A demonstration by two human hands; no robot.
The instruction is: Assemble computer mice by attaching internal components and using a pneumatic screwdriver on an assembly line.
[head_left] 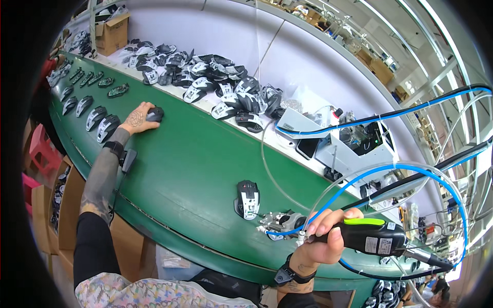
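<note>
Closest, the right hand [318,250] is curled around a black hand tool [372,238] with a bright green bar. Just past it, a black and white mouse [248,199] sits on the green desk [179,164]. Farther off, the left hand [137,119] has its fingers bent around a dark mouse [155,114] on the desk. Left of that is a row of mice [95,118]. Behind lies a big heap of mouse parts [221,82].

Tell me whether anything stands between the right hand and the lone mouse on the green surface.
Yes: as seen from above, a metal head and a bit of blue tube lie between the right hand and the mouse, at its lower right. The hand hides whether that head joins the black tool it grips.
</note>
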